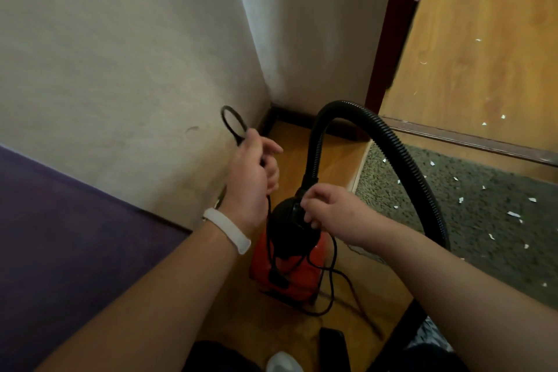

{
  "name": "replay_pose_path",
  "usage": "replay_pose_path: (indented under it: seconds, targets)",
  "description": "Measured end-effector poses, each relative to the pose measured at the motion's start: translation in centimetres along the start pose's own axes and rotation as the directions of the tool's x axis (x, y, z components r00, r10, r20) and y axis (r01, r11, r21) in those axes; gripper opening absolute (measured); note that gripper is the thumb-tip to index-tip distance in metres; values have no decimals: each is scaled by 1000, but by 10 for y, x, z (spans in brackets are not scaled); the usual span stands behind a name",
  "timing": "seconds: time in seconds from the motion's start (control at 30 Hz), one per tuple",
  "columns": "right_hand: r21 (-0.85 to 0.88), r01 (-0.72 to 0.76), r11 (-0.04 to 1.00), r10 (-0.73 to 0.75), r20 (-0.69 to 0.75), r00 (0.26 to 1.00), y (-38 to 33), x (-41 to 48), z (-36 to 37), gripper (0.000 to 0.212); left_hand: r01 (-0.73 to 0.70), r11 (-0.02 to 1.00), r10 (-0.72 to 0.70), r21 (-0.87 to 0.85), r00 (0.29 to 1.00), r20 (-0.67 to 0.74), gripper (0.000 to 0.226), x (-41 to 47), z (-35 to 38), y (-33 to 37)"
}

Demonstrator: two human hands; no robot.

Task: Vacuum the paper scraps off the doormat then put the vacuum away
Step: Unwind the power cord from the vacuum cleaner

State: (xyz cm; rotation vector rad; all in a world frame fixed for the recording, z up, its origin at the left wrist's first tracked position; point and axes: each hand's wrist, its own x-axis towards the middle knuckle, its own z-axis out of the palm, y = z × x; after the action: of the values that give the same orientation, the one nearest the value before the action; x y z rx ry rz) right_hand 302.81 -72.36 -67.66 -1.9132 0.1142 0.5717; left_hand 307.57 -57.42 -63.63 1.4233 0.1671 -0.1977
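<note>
Vacuum [290, 263]: small canister, red body, black domed top, standing on the wood floor [341, 157] in the wall corner, just left of the doormat [471, 220]. Black ribbed hose [401, 151] leaves the top, arcs up and right, then drops over the doormat's near edge and out of view behind the right forearm.

Black cord [234, 122]: left hand [252, 178] grips it with curled fingers, a loop sticking up above the fist against the wall [120, 54]. More cord hangs slack down the red body and lies in loops on the floor in front.

Right hand [329, 208]: fingers curled at the black top, looks like pinching the cord there.

Doormat is grey-green and speckled. White paper scraps [513, 214] are scattered across it, with a few more on the floor past the threshold [471, 137].

Around: white wristband [226, 229] on the left wrist, purple surface [60, 235] at left against the wall, dark door frame [392, 24] upper right, white shoe [282, 362] at the bottom edge. Hose arc sits between vacuum and doormat.
</note>
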Motion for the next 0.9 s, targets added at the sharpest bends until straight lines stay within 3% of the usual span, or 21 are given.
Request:
replay_pose_path:
  seconds: [0.1,0.23,0.4,0.5,0.6,0.67,0.77,0.9]
  targets:
    - [258,42,965,-5,-142,990,-9,4,-2,20,-31,966,4,257,994,106,45,-19,0,-20]
    - [610,-19,793,112,-115,987,-25,2,-8,38,-206,825,-1,526,930,367,38,-51,-4,-49]
    - [737,-61,673,188,-91,978,-24,4,-13,40,-319,690,-40,649,879,474,47,-61,-13,-64]
    - [818,-79,569,227,-64,972,-25,2,-17,35,-406,593,-101,695,819,564,34,-65,-14,-67]
    - [785,-117,608,215,-21,976,-24,-2,-22,32,-426,524,-232,737,762,605,36,-68,-16,-71]
    - [737,-115,665,167,3,986,-27,-7,-23,26,-339,569,-317,749,750,581,31,-66,-17,-67]
    - [640,-50,766,54,13,998,-36,-18,-23,22,-71,726,-378,685,790,483,12,-63,-20,-55]
    - [492,38,870,-53,16,998,-48,-35,-19,22,157,903,-285,401,915,284,32,-59,-28,-28]
